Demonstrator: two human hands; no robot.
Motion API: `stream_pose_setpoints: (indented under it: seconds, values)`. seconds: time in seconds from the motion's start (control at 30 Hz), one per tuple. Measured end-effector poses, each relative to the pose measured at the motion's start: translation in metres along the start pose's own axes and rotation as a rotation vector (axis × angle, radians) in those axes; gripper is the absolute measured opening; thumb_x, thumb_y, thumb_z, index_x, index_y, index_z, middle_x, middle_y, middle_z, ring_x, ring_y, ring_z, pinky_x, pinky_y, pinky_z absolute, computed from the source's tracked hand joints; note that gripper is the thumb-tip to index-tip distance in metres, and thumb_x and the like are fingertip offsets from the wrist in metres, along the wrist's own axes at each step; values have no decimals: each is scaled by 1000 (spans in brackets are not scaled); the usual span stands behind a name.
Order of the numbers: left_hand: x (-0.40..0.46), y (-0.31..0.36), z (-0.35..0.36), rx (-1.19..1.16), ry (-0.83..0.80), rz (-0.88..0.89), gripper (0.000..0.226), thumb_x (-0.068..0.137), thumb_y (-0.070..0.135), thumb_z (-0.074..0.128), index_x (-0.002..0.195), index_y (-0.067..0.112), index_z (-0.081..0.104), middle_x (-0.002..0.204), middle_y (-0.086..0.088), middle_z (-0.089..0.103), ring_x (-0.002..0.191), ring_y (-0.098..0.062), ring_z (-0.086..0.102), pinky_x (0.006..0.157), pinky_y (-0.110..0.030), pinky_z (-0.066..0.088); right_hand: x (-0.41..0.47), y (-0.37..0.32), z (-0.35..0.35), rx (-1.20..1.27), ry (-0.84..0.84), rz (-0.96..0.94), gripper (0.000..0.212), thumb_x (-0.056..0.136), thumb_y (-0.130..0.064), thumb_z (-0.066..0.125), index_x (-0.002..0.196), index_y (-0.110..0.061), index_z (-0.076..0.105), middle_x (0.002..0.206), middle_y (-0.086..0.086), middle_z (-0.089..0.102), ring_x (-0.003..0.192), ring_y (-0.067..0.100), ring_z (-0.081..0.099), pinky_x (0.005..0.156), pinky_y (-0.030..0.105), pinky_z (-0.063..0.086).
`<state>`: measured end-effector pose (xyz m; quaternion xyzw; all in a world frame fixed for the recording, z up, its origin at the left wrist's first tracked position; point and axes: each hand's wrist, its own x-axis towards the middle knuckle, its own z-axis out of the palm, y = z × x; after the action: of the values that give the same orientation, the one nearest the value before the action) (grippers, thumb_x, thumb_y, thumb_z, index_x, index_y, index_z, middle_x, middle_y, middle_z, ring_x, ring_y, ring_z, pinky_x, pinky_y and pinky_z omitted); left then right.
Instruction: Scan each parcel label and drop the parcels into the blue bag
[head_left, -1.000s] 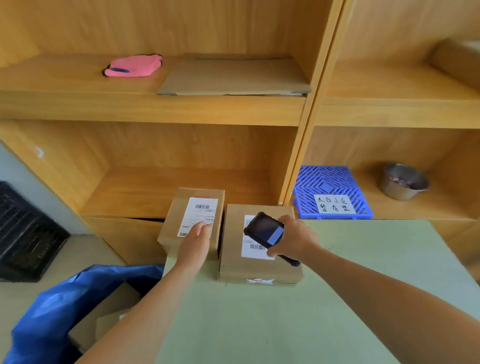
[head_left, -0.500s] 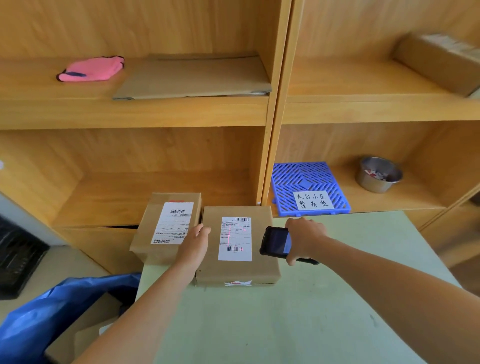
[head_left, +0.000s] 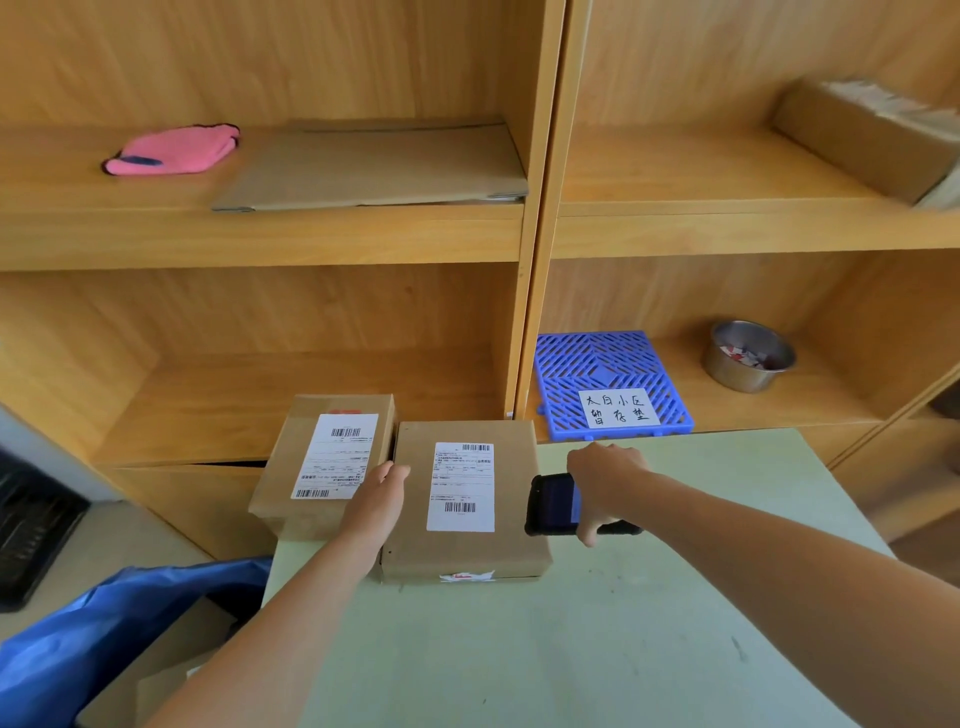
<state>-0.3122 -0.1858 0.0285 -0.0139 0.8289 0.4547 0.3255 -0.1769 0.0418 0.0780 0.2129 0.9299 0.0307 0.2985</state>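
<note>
Two brown cardboard parcels with white labels lie side by side at the far left of the pale green table (head_left: 597, 649). The left parcel (head_left: 291, 478) overhangs the table's edge. My left hand (head_left: 376, 506) rests flat between them, against the left side of the right parcel (head_left: 514, 514), gripping nothing that I can see. To the right of that parcel my right hand (head_left: 602, 480) holds a black handheld scanner (head_left: 553, 504), its screen facing me. The blue bag (head_left: 67, 654) stands open on the floor at the lower left, with cardboard boxes inside.
Wooden shelves rise behind the table. The upper shelf holds a pink cloth (head_left: 174, 150), a flat cardboard sheet (head_left: 374, 166) and a box (head_left: 867, 135). The lower one holds a blue plastic grid (head_left: 608, 364) with a handwritten note and a metal bowl (head_left: 748, 358). A black crate (head_left: 31, 525) stands at left.
My right hand has drawn the scanner off the right parcel's label to its right side. My left hand has slid from the left parcel's label to the gap between the parcels.
</note>
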Motion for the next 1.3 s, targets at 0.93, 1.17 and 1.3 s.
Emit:
stream_pose_setpoints:
  seconds: [0.93,1.17,1.3]
  values:
    - [47,-68,17,89,2,-137,67,90,41,54,153,28,33,155,5,39,138,-21,40,102,-36,35,75,-44,124,1787,194,399,30,72,-24,89,85,-27,62,90,-5,68,80,13,64,69,31,54]
    - [41,-59,21,60,76,-58,49,90,37,54,138,27,55,135,7,57,119,-19,54,98,-36,43,59,-37,119,1808,210,427,30,72,-26,89,91,-24,65,94,-1,69,82,15,64,69,31,54]
    - [30,-44,17,93,121,48,12,91,34,50,90,32,62,100,-3,67,102,-27,62,91,-40,49,39,-32,106,1802,259,432,36,70,-26,90,100,-18,71,93,2,71,79,17,65,64,30,52]
